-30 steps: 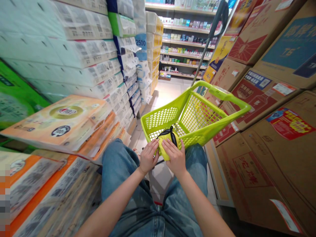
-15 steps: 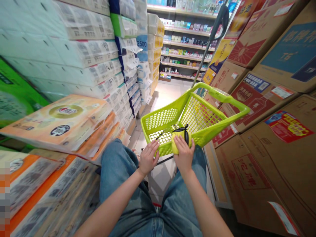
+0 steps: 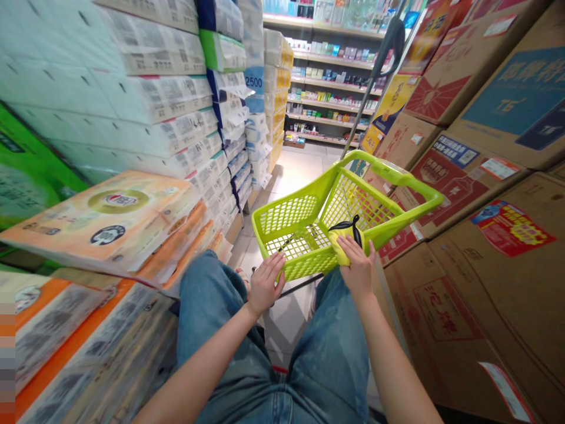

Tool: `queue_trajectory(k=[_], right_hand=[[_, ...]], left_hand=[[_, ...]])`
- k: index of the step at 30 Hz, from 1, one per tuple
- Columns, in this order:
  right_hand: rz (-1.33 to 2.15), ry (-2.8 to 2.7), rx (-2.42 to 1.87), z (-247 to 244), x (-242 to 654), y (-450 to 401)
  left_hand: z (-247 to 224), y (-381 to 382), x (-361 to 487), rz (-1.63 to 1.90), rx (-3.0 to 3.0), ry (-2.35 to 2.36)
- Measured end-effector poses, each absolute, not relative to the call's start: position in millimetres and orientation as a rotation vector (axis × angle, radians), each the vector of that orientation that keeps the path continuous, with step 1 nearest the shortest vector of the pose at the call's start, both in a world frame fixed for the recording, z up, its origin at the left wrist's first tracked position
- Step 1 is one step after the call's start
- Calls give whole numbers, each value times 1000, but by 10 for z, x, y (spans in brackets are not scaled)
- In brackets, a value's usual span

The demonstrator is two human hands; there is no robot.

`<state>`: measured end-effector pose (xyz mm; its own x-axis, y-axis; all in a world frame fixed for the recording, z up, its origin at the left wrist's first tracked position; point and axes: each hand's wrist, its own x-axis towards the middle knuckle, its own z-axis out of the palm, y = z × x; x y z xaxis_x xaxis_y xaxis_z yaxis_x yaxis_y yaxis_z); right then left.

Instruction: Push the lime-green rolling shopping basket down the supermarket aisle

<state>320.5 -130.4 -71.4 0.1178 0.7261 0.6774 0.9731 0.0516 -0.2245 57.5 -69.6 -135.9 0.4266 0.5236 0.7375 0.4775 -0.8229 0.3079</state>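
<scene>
A lime-green plastic shopping basket [image 3: 304, 266] with lattice walls stands in front of my knees, its raised handle to the right. My left hand [image 3: 266, 279] holds its near left corner, fingers over the rim. Against the near rim, farther right, my right hand [image 3: 357, 266] presses a yellow cloth [image 3: 339, 247] with black edging and a black loop. The cloth drapes over the rim, and my palm hides part of it. Inside the basket, the slotted floor shows.
Paper packs [image 3: 176, 129] are stacked high on the left, with an orange pack [image 3: 132, 206] jutting out near my knee. Cardboard cartons [image 3: 485, 294] form a wall on the right. A grey pole [image 3: 364, 103] rises behind the basket; stocked shelves [image 3: 331, 88] stand at the far end.
My right hand has slid the yellow cloth to the right along the near rim. My left hand stays at the corner, and the basket has hardly moved.
</scene>
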Motion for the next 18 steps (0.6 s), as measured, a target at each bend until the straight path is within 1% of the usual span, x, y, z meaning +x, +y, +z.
queue_trajectory(k=[4, 8, 10, 13, 15, 18], right_hand=[[-457, -1691, -1682, -781, 2783, -1306], [-295, -1805, -1551, -843, 2136, -1360], [-252, -1838, -1514, -847, 1987, -1385], [-234, -1927, -1488, -816, 2139, -1396], [-260, -1950, -1515, -781, 2463, -1383], [-399, -1813, -1619, -731, 3046, -1334]], left_hand=[[-1378, -706, 593, 1396, 2590, 929], [-1376, -699, 574, 1377, 2585, 903], [-1365, -691, 558, 1362, 2596, 883], [-1347, -679, 546, 1357, 2614, 883], [-1340, -674, 549, 1359, 2625, 890], [-1338, -677, 563, 1362, 2632, 899]])
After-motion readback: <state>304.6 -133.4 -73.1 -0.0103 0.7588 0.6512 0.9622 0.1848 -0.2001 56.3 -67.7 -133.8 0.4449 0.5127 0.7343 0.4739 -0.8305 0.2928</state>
